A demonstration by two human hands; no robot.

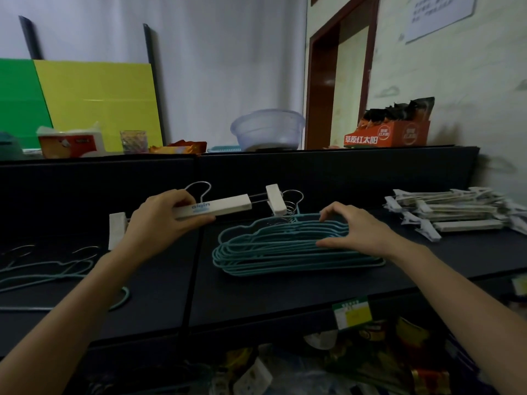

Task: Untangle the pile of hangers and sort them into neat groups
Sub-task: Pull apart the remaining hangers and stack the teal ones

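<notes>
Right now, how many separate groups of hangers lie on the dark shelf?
3: loose teal wire hangers at far left, a stacked teal wire pile in the middle, white clip hangers heaped at far right. Others may lie out of view.

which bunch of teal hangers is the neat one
The teal stack in the middle, under the right hand: its hangers lie aligned, one on another. The loose teal hangers at far left lie spread out and crossing.
</notes>
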